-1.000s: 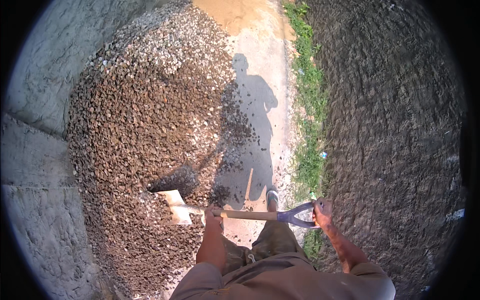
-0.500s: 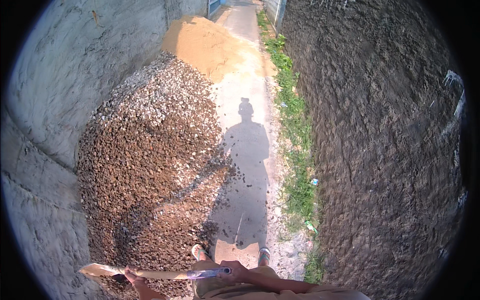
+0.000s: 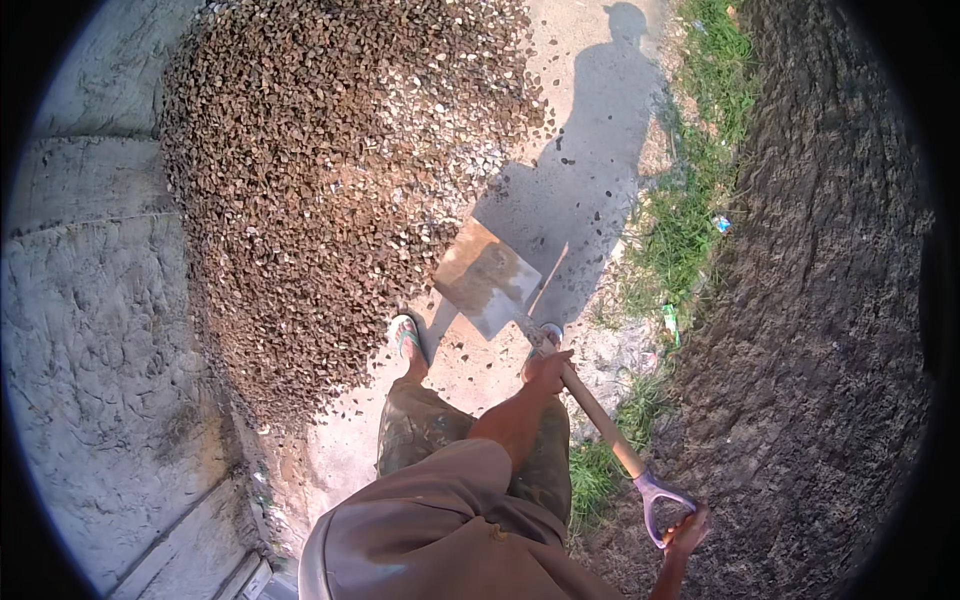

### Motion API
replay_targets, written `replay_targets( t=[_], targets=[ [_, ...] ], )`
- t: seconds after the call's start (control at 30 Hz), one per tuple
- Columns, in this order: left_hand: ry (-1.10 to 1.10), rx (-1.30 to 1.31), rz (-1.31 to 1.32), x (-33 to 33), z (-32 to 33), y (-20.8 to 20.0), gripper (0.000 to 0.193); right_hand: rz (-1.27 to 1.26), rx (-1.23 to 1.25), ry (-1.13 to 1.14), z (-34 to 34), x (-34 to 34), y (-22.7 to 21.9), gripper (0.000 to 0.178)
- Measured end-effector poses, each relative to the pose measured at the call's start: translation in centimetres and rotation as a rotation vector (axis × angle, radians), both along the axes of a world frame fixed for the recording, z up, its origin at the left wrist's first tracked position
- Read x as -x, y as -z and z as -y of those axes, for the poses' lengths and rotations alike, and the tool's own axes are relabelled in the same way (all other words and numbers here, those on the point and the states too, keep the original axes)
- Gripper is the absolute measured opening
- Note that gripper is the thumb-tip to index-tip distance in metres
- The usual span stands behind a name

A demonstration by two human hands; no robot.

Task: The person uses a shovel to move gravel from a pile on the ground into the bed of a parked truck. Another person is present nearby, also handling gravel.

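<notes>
Both of my hands are closed on a shovel [image 3: 603, 418] that runs slantwise across the front of my body. My left hand [image 3: 549, 371] wraps the lower shaft, close to the blade. At the other end, my right hand [image 3: 687, 530] grips the purplish D-shaped handle, out to the right. The flat, squarish blade [image 3: 482, 275] is partly wet and carries no load of stones. It hangs ahead of my feet, beside the right edge of a gravel pile [image 3: 310, 200]. From this view I cannot tell whether the blade touches the ground.
Brown and pale stones lean against a grey wall [image 3: 100, 370] on the left. A strip of grass [image 3: 690, 220] with litter borders the concrete path [image 3: 560, 60], and a rough dark wall [image 3: 800, 330] rises on the right. My sandalled feet stand beside scattered stones.
The shovel has swung from my left side across to the front, its blade now ahead of my feet and its handle out to the right. My view has tipped down and turned.
</notes>
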State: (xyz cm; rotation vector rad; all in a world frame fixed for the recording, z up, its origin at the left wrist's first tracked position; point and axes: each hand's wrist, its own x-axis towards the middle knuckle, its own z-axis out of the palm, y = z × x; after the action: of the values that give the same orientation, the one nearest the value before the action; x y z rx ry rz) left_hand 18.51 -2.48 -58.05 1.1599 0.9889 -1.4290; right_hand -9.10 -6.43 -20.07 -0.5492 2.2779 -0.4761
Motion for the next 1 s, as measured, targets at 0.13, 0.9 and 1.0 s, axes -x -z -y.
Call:
replay_targets(
  t=[0.13,0.9,1.0],
  targets=[
    [0.109,-0.043,-0.291,10.9,4.1,4.1,0.018,-0.200,-0.101,0.106,-1.5,8.3,-0.8,0.049],
    [-0.408,0.133,-0.064,-28.5,-14.8,0.3,0.013,0.221,0.227,-0.546,-5.4,-27.8,2.3,0.027],
    [-0.512,0.031,0.061,-35.7,-20.1,-2.9,0.015,0.280,0.102,-0.605,-6.4,-32.5,3.0,0.027]
  ],
)
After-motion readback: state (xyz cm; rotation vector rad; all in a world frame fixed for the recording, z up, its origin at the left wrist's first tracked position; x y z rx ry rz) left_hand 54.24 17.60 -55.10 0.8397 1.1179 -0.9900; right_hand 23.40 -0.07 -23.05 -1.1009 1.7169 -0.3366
